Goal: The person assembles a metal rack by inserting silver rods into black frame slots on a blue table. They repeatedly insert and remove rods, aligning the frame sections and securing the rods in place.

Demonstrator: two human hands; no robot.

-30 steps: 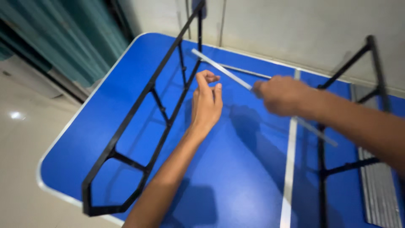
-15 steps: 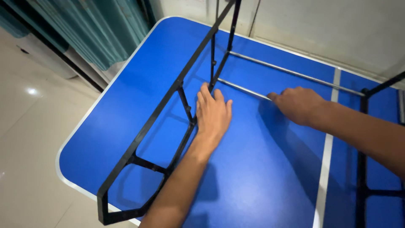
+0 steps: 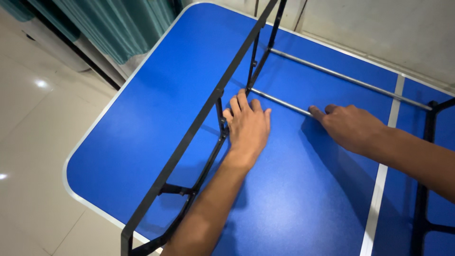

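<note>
My left hand (image 3: 247, 127) lies flat and open on the blue table (image 3: 142, 123), its fingers spread beside the lower rail of a standing black metal side frame (image 3: 199, 127). My right hand (image 3: 351, 127) is closed over the near silver rod (image 3: 279, 101), index finger stretched along it. That rod's far end meets the black frame near its upright. A second silver rod (image 3: 350, 78) runs parallel behind it, from the black frame towards another black frame (image 3: 429, 142) at the right.
A pale seam stripe (image 3: 379, 189) crosses the table on the right. The table's rounded white edge (image 3: 71, 156) drops to a glossy tiled floor (image 3: 33, 142) on the left. A teal curtain (image 3: 123, 23) hangs at the back left and a light wall (image 3: 379, 23) stands behind.
The rod my right hand held in the air has come down to the table and now meets the black frame. My left hand has let go of it and flattened beside the frame.
</note>
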